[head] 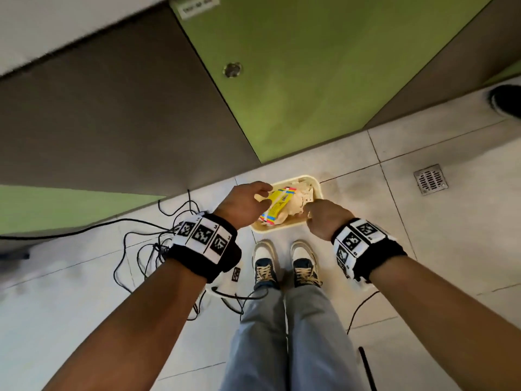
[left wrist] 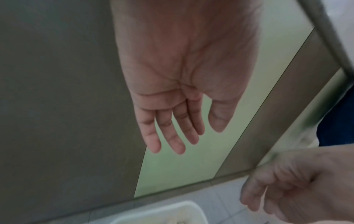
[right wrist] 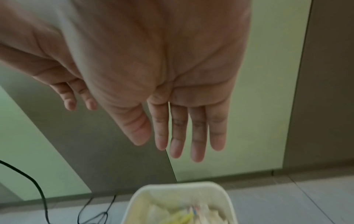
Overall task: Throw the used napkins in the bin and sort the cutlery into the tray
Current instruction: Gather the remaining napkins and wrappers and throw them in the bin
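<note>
A cream bin (head: 282, 228) stands on the floor just ahead of my shoes, holding crumpled white napkins (head: 303, 196) and a yellow packet (head: 277, 205). My left hand (head: 245, 204) hovers over the bin's left side. My right hand (head: 322, 216) hovers over its right side. The wrist views show the left hand (left wrist: 173, 130) and the right hand (right wrist: 188, 136) each with straight fingers and an empty palm. The bin's rim (right wrist: 229, 201) lies below the right hand's fingertips. No cutlery or tray is in view.
Green and brown cabinet doors (head: 282, 80) rise right behind the bin. Black cables (head: 146, 249) lie tangled on the tiles to the left. A floor drain (head: 430, 179) sits to the right, and another person's dark shoe (head: 507, 104) is at the far right edge.
</note>
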Demonstrator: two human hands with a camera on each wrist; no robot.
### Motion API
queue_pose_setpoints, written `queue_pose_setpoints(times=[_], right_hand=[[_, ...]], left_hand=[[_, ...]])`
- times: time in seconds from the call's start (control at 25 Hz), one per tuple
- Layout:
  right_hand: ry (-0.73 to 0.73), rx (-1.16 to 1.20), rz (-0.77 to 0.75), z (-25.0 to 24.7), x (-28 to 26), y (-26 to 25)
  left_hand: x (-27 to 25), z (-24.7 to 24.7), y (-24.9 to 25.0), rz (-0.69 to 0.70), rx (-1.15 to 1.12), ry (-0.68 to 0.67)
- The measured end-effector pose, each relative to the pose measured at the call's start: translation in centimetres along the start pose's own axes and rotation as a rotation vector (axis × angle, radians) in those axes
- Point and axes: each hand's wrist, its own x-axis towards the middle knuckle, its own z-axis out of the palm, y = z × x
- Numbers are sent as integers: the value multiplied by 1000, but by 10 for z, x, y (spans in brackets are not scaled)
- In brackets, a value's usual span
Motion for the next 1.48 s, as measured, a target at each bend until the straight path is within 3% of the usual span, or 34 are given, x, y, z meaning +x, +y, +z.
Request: queue_pose_setpoints(times=[0.32,0.52,0.72,0.88,1.04,1.36,1.48], right_hand=[[202,-175,-260,-108,-150,-62],[297,-199,-394,-167,-221,-114],[357,-144,-500,-220,-265,-167],[427,-90,-592,-244,-284,-204],[438,-79,-617,-259,-283,-245],[558,-166,-660,-296,-242,-360],[585,-226,-673,-302,-223,-404]], left_hand=[[-151,-84,114,200,-146,153],[-231,-158,162,293,-257,423],[-281,-220,163,266,-363,683],[-297,-266,149,211,-386,901],[-294,-311,126,58,-348,1045],[-267,-410,75,-51,-319,1124],[-254,-434,56,-196,-270,1046]])
